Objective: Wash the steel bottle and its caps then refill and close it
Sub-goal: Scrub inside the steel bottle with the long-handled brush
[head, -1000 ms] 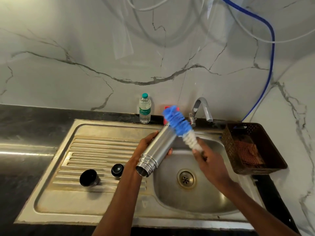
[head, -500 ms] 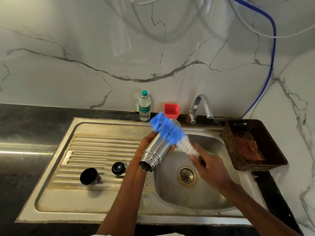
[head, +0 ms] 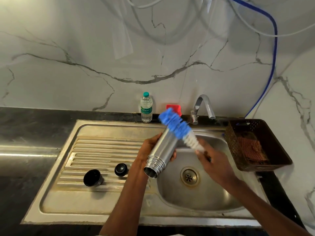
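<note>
My left hand [head: 148, 150] grips the steel bottle [head: 164, 150] around its middle, holding it tilted over the sink basin [head: 204, 198] with its open threaded mouth toward me. My right hand [head: 214, 162] holds the handle of a bottle brush [head: 179, 128]; its blue and white bristles lie across the bottle's far end, outside the bottle. Two black caps rest on the ribbed drainboard: a larger cup-shaped cap [head: 92, 178] and a smaller stopper [head: 121, 169].
A steel tap [head: 203, 106] stands behind the basin, with no water visibly running. A plastic water bottle [head: 146, 107] and a red holder [head: 174, 108] stand at the wall. A brown basket [head: 276, 150] with cloths sits right of the sink. Dark counter surrounds the sink.
The brush head swept left across the bottle's far end, then back toward the right. The bottle stayed in my left hand; both caps stayed still.
</note>
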